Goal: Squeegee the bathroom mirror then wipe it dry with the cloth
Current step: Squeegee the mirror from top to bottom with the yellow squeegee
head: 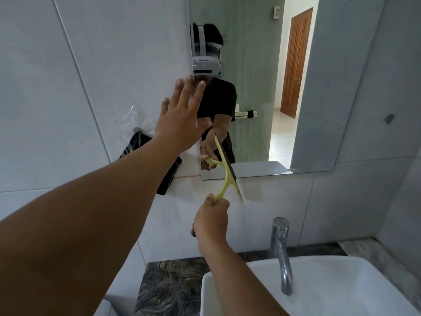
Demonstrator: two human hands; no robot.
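Note:
The bathroom mirror hangs on the tiled wall above the sink. My right hand grips the handle of a yellow squeegee, whose blade stands nearly upright across the mirror's lower left corner. My left hand is flat with fingers spread, held up at the mirror's left edge, partly over the tile. A dark striped cloth hangs on the wall to the left of the mirror, partly hidden behind my left forearm.
A chrome tap rises over the white basin at the lower right. Dark marble counter lies left of the basin. The mirror reflects a person with a headset and a wooden door.

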